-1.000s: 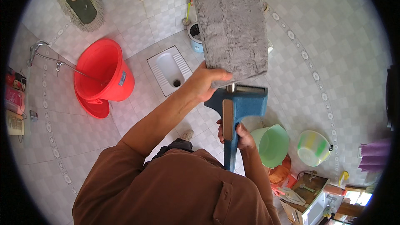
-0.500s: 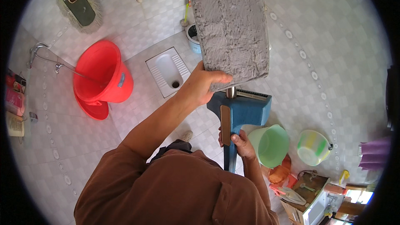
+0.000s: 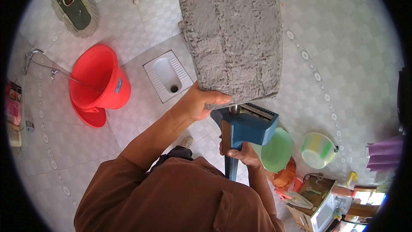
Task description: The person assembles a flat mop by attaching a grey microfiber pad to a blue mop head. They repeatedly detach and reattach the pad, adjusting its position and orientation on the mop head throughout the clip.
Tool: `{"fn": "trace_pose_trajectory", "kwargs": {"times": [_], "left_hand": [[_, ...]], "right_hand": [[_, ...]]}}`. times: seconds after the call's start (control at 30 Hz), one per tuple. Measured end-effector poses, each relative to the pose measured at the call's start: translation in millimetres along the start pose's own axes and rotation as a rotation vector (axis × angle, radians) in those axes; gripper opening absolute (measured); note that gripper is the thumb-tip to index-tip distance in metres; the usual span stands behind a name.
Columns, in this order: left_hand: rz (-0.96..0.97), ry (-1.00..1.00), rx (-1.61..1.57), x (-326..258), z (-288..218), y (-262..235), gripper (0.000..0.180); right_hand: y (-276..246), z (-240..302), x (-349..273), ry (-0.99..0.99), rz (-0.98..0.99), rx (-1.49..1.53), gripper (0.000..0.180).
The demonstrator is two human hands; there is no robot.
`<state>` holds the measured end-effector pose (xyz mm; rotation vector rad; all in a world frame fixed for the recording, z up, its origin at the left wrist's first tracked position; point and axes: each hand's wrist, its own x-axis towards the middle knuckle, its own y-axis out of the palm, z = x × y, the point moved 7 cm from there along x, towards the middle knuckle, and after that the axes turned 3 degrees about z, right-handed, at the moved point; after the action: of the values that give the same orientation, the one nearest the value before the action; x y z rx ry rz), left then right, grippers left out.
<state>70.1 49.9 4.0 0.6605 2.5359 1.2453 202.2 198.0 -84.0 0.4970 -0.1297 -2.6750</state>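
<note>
A flat mop with a grey, matted fluffy pad [image 3: 234,38] is raised in front of me, its pad facing me. My left hand [image 3: 204,103] is closed on the pad's near left corner, thumb lying on the fluffy side. Just below the pad, a blue plastic wringer [image 3: 257,129] with a toothed slot sits around the mop's metal pole [image 3: 234,109]. My right hand [image 3: 244,154] is wrapped round the wringer's lower grip. The pad hides the mop's back and most of the pole.
A red bucket [image 3: 122,88] and its red lid [image 3: 95,118] stand at left, near a squat toilet [image 3: 166,75]. Another mop [image 3: 81,15] leans at far left. At right are a green bucket [image 3: 279,150], a pale bucket [image 3: 315,157] and a small cabinet [image 3: 315,189].
The pad has come lower and closer, filling more of the view. Both hands and the wringer stay on the mop; my left hand has moved slightly down and left with the pad.
</note>
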Motion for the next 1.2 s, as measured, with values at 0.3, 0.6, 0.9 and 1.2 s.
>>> {"fn": "trace_pose_trajectory", "kwargs": {"times": [0.3,0.6,0.9,1.2], "left_hand": [[0.047,0.054,0.028,-6,-9,5,0.044],[-0.126,0.068,0.043,-2,-9,0,0.036],[-0.050,0.039,0.049,17,-3,-24,0.045],[-0.207,0.056,0.072,26,21,-39,0.049]], "right_hand": [[15,28,26,-0.018,-0.072,0.034,0.038],[18,31,23,-0.002,-0.428,-0.240,0.039],[8,43,30,-0.214,-0.520,-0.297,0.041],[-7,11,43,-0.005,-0.311,-0.091,0.040]]}}
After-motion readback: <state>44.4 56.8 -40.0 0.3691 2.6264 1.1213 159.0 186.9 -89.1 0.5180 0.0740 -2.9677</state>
